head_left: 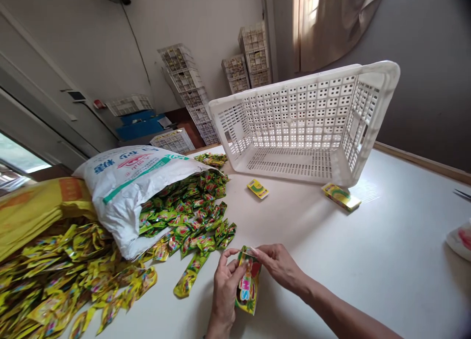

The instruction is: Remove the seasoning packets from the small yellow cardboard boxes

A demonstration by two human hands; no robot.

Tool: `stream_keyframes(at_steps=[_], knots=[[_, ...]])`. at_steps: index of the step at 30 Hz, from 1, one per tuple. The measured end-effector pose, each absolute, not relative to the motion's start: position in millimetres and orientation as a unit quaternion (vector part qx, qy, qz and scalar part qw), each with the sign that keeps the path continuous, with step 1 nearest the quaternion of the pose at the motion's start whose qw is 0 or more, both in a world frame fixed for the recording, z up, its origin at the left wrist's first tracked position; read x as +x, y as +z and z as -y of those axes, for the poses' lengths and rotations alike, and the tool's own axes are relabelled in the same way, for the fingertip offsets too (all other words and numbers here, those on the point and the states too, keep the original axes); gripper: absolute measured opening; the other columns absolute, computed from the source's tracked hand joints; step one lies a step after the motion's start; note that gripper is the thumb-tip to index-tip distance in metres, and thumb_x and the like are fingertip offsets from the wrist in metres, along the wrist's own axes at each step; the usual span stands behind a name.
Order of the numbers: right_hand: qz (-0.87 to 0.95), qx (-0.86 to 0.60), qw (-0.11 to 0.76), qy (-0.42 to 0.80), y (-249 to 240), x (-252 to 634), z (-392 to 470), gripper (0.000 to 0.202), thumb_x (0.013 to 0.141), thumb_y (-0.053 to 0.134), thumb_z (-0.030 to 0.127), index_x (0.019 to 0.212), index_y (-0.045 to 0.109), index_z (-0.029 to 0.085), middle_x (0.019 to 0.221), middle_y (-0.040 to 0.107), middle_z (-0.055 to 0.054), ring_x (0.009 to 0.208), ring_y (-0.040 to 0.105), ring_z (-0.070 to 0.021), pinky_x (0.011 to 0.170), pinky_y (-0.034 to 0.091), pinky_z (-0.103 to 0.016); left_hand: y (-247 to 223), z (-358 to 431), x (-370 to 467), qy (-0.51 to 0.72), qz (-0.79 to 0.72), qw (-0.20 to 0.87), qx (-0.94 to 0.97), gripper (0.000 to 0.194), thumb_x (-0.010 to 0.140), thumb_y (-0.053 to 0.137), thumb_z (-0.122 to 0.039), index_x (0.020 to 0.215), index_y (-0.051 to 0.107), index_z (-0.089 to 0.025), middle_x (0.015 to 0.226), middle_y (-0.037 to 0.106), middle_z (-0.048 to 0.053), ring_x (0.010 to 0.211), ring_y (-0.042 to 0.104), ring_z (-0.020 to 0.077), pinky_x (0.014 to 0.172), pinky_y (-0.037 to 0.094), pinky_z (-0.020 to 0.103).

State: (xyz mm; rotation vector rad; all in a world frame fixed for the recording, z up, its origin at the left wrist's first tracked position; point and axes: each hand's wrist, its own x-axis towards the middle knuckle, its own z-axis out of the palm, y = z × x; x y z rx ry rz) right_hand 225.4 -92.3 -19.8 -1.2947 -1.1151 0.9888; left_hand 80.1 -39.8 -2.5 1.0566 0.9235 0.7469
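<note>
One printed pouch (250, 299), its long axis running away from the person, is held over the surface (312, 241), the left hand (225, 286) gripping its side and the right hand (280, 265) pinching its far end, with two yellow packs (341, 197) and one white basket (294, 128) beyond, one white sack (128, 174) leftward.

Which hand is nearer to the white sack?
Left. The left hand, holding the packet, is to the right of the white sack; the right hand, at the packet's top, is farther right.
</note>
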Motion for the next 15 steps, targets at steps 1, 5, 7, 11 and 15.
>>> stream_keyframes(at_steps=[1,5,7,11,15], knots=[[0.465,-0.548,0.55,0.425,-18.2,223.5,92.7,0.053,0.089,0.048,0.057,0.07,0.072,0.014,0.06,0.06,-0.002,0.056,0.048,-0.012,0.056,0.035,-0.024,-4.6,39.0,78.7,0.342,-0.412,0.697,0.478,0.057,0.063,0.081,-0.035,0.105,0.046,-0.022,0.071,0.07,0.0,0.064,0.066,0.0184,0.06,0.049,0.025],[0.391,-0.532,0.583,0.474,-15.6,219.0,91.9,0.041,0.071,0.071,0.053,0.075,0.074,0.013,0.065,0.065,-0.004,0.06,0.054,-0.0148,0.058,0.039,-0.025,-9.4,38.7,76.5,0.343,-0.405,0.688,0.494,0.052,0.064,0.081,-0.033,0.105,0.052,-0.018,0.072,0.07,0.002,0.065,0.067,0.0182,0.061,0.049,0.025],[0.342,-0.513,0.601,0.508,-15.2,220.7,91.1,0.041,0.063,0.077,0.051,0.074,0.073,0.012,0.064,0.066,-0.004,0.059,0.055,-0.0147,0.059,0.041,-0.026,-7.9,39.9,77.7,0.334,-0.399,0.694,0.498,0.047,0.064,0.081,-0.032,0.101,0.056,-0.017,0.077,0.072,0.004,0.069,0.068,0.019,0.064,0.051,0.026],[0.293,-0.501,0.611,0.538,-13.1,229.6,92.2,0.04,0.062,0.078,0.048,0.073,0.074,0.01,0.064,0.067,-0.005,0.058,0.053,-0.0134,0.062,0.041,-0.027,-2.7,41.2,79.1,0.32,-0.395,0.699,0.504,0.048,0.062,0.083,-0.03,0.102,0.06,-0.015,0.08,0.073,0.006,0.071,0.069,0.0199,0.066,0.053,0.027],[0.309,-0.504,0.58,0.56,-10.3,235.9,95.2,0.039,0.062,0.078,0.048,0.074,0.074,0.011,0.067,0.068,-0.005,0.062,0.054,-0.0145,0.065,0.041,-0.028,-3.1,40.4,76.3,0.33,-0.4,0.692,0.502,0.05,0.063,0.082,-0.03,0.105,0.062,-0.015,0.077,0.073,0.005,0.07,0.069,0.0195,0.066,0.053,0.027]])
